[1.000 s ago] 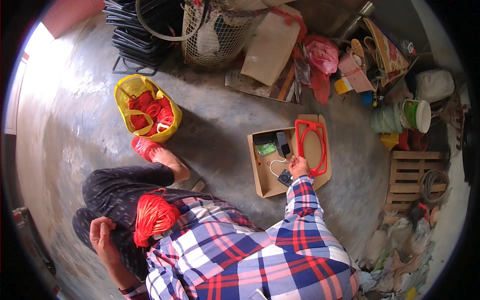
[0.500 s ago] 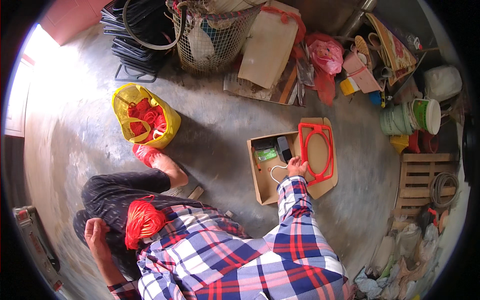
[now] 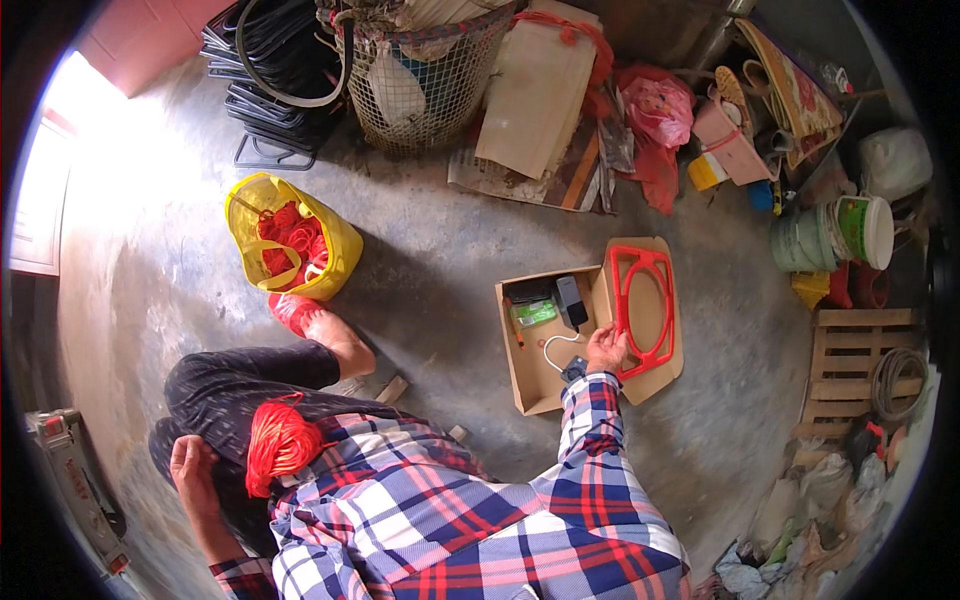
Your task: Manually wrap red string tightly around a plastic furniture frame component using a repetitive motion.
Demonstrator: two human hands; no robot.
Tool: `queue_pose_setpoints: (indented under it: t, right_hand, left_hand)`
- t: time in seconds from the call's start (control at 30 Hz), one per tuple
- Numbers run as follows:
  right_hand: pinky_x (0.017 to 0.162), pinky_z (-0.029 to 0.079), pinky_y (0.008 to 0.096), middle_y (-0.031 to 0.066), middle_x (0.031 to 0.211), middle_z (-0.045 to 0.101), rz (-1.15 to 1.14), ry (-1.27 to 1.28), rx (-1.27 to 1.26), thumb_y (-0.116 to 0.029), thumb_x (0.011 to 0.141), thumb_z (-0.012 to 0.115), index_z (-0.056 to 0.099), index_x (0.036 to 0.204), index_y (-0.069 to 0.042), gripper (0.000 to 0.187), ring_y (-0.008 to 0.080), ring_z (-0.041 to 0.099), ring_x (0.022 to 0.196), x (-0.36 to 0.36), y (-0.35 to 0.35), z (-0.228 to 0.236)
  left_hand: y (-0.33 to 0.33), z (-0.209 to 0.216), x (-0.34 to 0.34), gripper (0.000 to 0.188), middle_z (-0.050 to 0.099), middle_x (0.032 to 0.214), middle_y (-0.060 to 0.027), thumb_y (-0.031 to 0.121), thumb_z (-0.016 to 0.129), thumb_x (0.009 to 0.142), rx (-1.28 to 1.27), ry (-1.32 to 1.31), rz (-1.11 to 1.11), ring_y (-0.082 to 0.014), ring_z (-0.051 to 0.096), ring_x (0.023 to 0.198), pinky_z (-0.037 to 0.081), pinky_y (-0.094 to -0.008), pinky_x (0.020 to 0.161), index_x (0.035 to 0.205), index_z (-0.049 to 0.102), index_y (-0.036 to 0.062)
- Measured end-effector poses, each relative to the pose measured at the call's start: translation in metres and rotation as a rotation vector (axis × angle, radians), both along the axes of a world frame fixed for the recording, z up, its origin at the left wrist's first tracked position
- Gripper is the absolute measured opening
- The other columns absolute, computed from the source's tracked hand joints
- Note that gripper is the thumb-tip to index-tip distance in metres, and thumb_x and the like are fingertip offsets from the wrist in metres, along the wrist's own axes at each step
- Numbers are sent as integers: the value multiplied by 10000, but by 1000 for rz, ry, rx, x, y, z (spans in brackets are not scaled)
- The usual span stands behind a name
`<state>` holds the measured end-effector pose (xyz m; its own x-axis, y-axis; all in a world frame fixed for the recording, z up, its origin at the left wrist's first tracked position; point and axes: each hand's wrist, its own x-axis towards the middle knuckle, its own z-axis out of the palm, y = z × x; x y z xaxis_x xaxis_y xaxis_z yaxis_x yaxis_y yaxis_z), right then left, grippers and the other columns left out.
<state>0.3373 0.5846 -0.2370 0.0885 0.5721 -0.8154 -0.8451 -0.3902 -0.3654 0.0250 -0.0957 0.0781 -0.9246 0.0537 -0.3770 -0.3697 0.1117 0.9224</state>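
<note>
A red plastic frame [image 3: 671, 300] with a round opening leans on the raised lid of a shallow cardboard box [image 3: 530, 392]. My right hand [image 3: 605, 350] has its fingers closed at the frame's lower left edge. In the box lie a dark rectangular device [image 3: 572, 304], a green packet [image 3: 535, 312] and a white cable [image 3: 547, 350], with a small dark piece [image 3: 574, 369] beside my right wrist. By my bent knee, my left hand [image 3: 192, 465] hangs relaxed, fingers loosely curled and holding nothing. A ball of red cord [image 3: 283, 445] rests on my lap.
A yellow bag [image 3: 345, 255] of red cord stands beyond my foot. Folded black-framed items [image 3: 265, 110], a mesh basket [image 3: 425, 100] and cardboard sheets [image 3: 535, 95] line the back. Buckets [image 3: 862, 232], a wooden pallet [image 3: 850, 385] and plastic bags [image 3: 825, 480] crowd the right side.
My right hand has shifted slightly right and nearer to me, and the red frame has moved a little right. The small dark piece by the cable has come into sight. My left hand stays put.
</note>
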Motion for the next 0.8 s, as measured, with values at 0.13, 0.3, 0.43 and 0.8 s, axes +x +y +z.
queue_pose_setpoints:
  t: [0.13, 0.3, 0.43, 0.8]
  right_hand:
    - [657, 530, 324, 28, 1003, 700, 92, 123, 144, -354, 969, 546, 599, 1121, -98, 302, 167, 659, 817, 8, 8, 18]
    - [677, 489, 290, 33, 1102, 687, 152, 130, 322, -331, 979, 532, 587, 1200, -76, 342, 137, 650, 845, -5, 1, 53]
    - [704, 469, 300, 56, 1167, 654, 294, 90, 514, -265, 953, 591, 608, 1143, -61, 279, 137, 615, 883, -32, -13, 100]
    - [712, 457, 342, 48, 928, 683, 690, 251, 1030, -195, 844, 730, 647, 1049, -86, 246, 171, 597, 802, -134, -49, 267]
  left_hand:
    - [-2, -5, 1, 173, 589, 805, -21, 216, 567, 971, -2, 9, 28, -99, 553, 685, 471, -236, 656, 962, 591, 45]
    - [-4, -7, 1, 168, 594, 797, -31, 210, 563, 970, 16, 22, -8, -114, 561, 676, 469, -236, 653, 966, 588, 44]
    - [-1, -4, -1, 121, 591, 821, -20, 172, 574, 960, 66, -8, 6, -104, 559, 720, 477, -242, 680, 947, 596, 54]
    - [-3, 7, 6, 132, 595, 830, -36, 171, 578, 954, 137, 122, 19, -113, 557, 719, 466, -239, 674, 965, 603, 42]
